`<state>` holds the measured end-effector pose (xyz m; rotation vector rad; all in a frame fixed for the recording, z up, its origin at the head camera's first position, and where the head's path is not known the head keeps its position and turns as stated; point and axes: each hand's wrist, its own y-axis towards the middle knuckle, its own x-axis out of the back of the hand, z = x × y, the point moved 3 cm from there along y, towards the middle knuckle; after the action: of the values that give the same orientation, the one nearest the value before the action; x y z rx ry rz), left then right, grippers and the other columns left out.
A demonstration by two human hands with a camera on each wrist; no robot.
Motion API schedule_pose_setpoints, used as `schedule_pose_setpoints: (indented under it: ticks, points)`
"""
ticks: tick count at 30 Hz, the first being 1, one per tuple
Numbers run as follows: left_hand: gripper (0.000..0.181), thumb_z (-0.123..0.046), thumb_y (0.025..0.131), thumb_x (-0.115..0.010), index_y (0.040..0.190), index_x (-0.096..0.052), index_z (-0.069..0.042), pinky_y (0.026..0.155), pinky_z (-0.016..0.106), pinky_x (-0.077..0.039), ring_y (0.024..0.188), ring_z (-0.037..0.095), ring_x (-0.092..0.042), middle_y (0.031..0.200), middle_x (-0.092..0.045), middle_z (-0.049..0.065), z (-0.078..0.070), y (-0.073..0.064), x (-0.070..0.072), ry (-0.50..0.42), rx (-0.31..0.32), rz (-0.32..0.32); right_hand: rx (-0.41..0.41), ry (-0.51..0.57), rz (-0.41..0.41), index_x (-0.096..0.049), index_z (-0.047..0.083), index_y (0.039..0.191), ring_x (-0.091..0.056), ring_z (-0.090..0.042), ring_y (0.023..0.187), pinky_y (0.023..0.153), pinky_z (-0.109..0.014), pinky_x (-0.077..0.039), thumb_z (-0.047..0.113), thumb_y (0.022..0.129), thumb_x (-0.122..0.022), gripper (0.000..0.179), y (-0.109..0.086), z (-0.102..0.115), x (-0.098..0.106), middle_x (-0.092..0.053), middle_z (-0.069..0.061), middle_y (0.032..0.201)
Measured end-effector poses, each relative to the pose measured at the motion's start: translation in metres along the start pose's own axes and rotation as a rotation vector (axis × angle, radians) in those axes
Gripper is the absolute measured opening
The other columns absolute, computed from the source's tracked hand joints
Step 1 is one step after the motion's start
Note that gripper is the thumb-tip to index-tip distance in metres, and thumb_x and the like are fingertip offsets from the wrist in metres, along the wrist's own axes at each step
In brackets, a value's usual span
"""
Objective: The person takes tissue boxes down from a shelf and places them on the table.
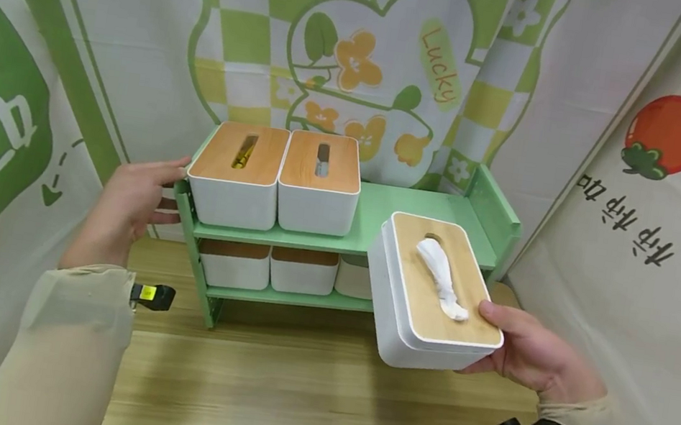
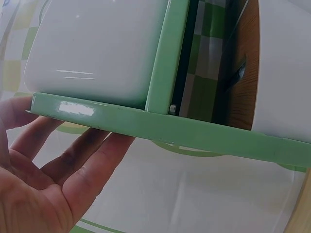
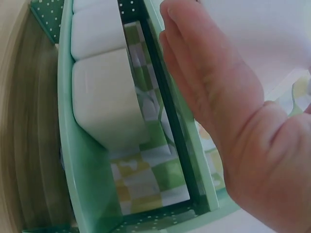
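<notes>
We seem mid-shelving: our right hand (image 1: 539, 353) grips the tilted tissue box (image 1: 415, 296), our left hand (image 1: 134, 199) touches the shelf (image 1: 409, 211) at left, fingers spread; placing probably calls for levelling.

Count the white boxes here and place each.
6: two boxes side by side on the top shelf, three boxes in a row on the lower shelf, one box in the right hand. None seem hidden.

Two boxes (image 1: 229, 203) atop rack (image 1: 413, 205), cloth (image 1: 374, 65) behind
</notes>
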<state>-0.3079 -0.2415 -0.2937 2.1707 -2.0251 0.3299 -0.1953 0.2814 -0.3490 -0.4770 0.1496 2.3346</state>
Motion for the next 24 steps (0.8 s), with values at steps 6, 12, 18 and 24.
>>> schedule_pose_setpoints:
  ticks: [6, 12, 18, 24]
  points:
    - [0.052, -0.04, 0.105, -0.047, 0.154, -0.035, -0.025, 0.075, 0.034, -0.058, 0.085, 0.011, -0.068, 0.155, -0.034, 0.019, 0.002, 0.002, 0.0, -0.015, 0.006, 0.002, -0.023, 0.0, 0.017, -0.056, 0.002, 0.132, -0.066, -0.033, 0.107, 0.09, -0.057, -0.049, 0.021, 0.111, -0.027, 0.041, 0.0, -0.012, -0.009, -0.065, -0.024, 0.12]
    - [0.052, -0.04, 0.106, -0.046, 0.154, -0.035, -0.025, 0.076, 0.034, -0.058, 0.089, 0.013, -0.068, 0.155, -0.035, 0.019, 0.002, 0.003, 0.0, -0.012, 0.002, 0.004, -0.079, -0.041, -0.046, -0.055, -0.003, 0.129, -0.068, -0.032, 0.101, 0.086, -0.056, -0.051, 0.021, 0.11, -0.03, 0.04, 0.0, -0.03, -0.013, -0.068, -0.024, 0.112]
    - [0.052, -0.039, 0.106, -0.047, 0.154, -0.035, -0.024, 0.075, 0.034, -0.058, 0.087, 0.012, -0.069, 0.154, -0.036, 0.019, 0.001, 0.002, 0.0, -0.009, 0.0, 0.001, -0.149, -0.079, -0.101, -0.048, -0.015, 0.132, -0.067, -0.032, 0.102, 0.086, -0.056, -0.052, 0.022, 0.109, -0.035, 0.045, 0.004, -0.064, -0.013, -0.068, -0.026, 0.111]
    - [0.052, -0.04, 0.105, -0.047, 0.154, -0.035, -0.025, 0.076, 0.034, -0.058, 0.089, 0.013, -0.068, 0.155, -0.034, 0.019, 0.001, 0.002, -0.001, -0.017, 0.013, 0.002, -0.259, -0.112, -0.164, -0.047, -0.019, 0.128, -0.069, -0.033, 0.096, 0.081, -0.051, -0.055, 0.028, 0.108, -0.042, 0.051, 0.009, -0.097, -0.01, -0.068, -0.027, 0.108]
